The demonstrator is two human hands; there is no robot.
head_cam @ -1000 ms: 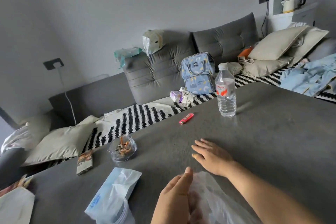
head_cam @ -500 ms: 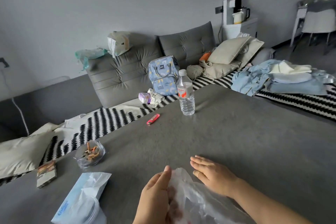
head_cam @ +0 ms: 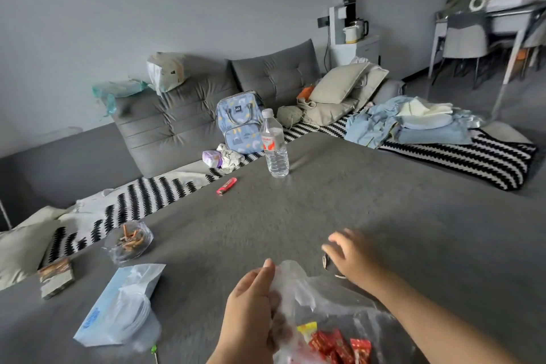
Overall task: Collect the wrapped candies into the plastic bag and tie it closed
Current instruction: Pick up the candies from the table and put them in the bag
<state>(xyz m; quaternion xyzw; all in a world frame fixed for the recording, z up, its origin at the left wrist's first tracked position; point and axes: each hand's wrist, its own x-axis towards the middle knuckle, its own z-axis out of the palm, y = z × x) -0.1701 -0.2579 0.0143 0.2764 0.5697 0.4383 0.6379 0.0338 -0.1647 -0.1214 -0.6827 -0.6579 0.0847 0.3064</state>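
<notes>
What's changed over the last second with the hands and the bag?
The right hand lifted off the table and is blurred in motion beside two small striped items. Red wrapped candies now show in the plastic bag. The left hand still pinches the bag's edge. The water bottle and lighter haven't moved.

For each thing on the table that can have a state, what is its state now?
plastic bag: open, untied, rim pinched by left hand
wrapped candies: red and yellow, seen through the bag
right hand: open, blurred, over small items on the table
water bottle: upright, capped
lighter: lying flat
ashtray: holds butts
tissue pack: open at top
</notes>
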